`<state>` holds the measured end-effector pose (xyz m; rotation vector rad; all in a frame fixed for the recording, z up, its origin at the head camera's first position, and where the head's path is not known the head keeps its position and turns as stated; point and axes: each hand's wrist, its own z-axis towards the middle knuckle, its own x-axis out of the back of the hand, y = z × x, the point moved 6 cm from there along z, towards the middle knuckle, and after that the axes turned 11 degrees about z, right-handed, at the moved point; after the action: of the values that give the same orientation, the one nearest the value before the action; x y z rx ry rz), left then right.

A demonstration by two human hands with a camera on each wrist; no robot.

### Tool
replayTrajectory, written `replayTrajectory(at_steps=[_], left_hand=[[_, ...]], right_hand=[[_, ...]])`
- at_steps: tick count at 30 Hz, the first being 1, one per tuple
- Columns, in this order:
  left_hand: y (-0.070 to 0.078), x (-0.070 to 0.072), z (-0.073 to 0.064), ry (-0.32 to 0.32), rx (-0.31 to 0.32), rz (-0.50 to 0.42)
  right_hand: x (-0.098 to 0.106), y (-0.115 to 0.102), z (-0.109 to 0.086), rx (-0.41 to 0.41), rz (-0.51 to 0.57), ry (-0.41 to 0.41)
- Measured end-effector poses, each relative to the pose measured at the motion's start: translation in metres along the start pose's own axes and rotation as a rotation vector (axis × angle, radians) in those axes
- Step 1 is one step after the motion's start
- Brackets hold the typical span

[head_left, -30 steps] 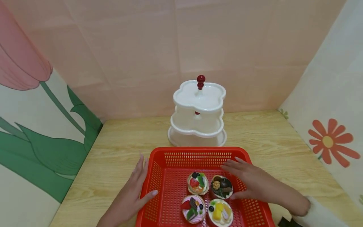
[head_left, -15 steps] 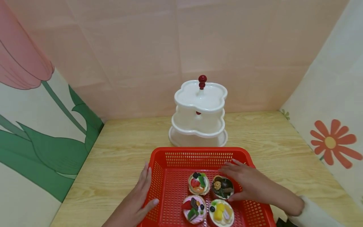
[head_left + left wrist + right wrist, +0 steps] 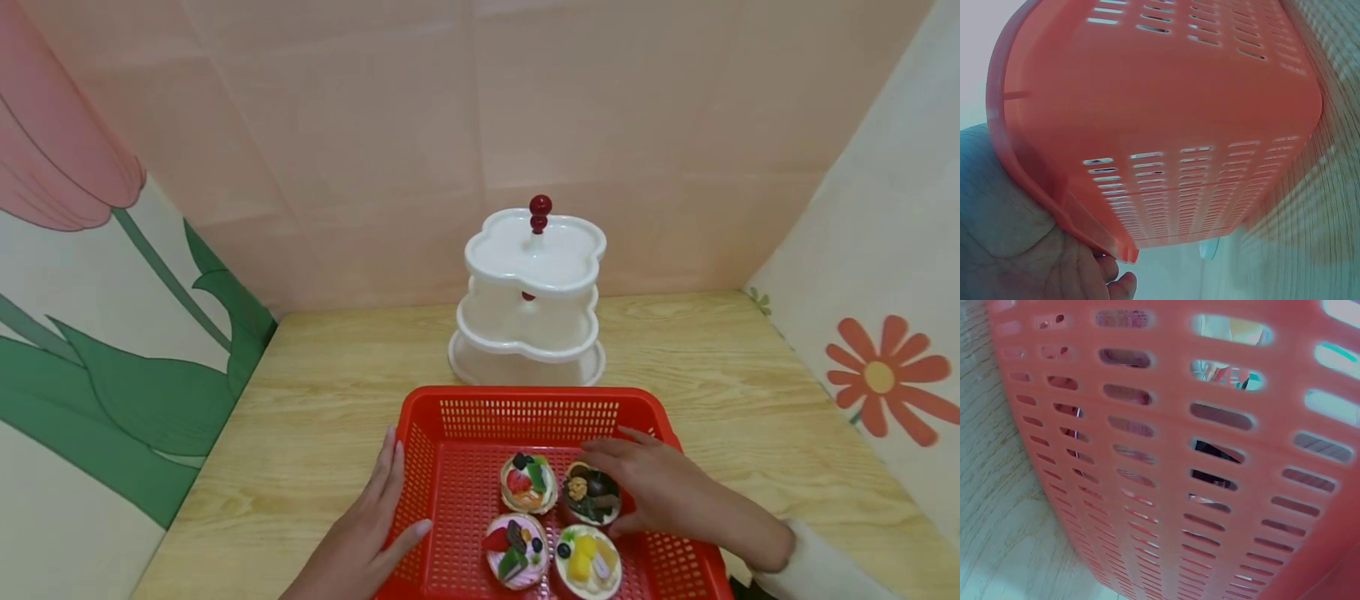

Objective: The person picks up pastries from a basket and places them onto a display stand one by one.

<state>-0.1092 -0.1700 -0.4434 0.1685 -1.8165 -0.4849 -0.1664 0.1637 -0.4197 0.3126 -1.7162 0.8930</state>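
Observation:
A red plastic basket [image 3: 525, 395] holds several small cupcakes. My right hand [image 3: 662, 486] reaches over its right wall, with fingers and thumb curled round the dark chocolate cupcake [image 3: 592, 497], which still sits on the basket floor. Beside it are a fruit-topped cupcake [image 3: 528, 484], a pink-cream cupcake [image 3: 516, 552] and a yellow-fruit cupcake [image 3: 588, 562]. My left hand [image 3: 358, 533] rests along the basket's left rim, fingers straight and thumb over the edge. In the left wrist view, the palm [image 3: 1029, 250] lies against the rim. The right wrist view shows only the basket's slotted wall [image 3: 1166, 450].
Right behind the basket stands a white three-tier cake stand [image 3: 534, 258] with a red knob on top. Both stand on a wood-grain table [image 3: 330, 375]. Beyond rises a pink backdrop [image 3: 337, 150], with flower-printed panels at the sides.
The right fingers have curled in closer round the chocolate cupcake. My left hand has shifted slightly right against the basket rim. The cupcakes keep their places in the basket.

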Motion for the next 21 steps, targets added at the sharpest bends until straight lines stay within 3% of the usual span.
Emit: replayTrajectory(at_steps=[10, 21], left_hand=[[0.0007, -0.0003, 0.0005, 0.015, -0.009, -0.010], [0.0010, -0.0005, -0.0004, 0.022, -0.004, -0.004]], right_hand=[[-0.0021, 0.0018, 0.0014, -0.003, -0.019, 0.022], [0.0022, 0.0062, 0.0006, -0.059, 0.135, 0.062]])
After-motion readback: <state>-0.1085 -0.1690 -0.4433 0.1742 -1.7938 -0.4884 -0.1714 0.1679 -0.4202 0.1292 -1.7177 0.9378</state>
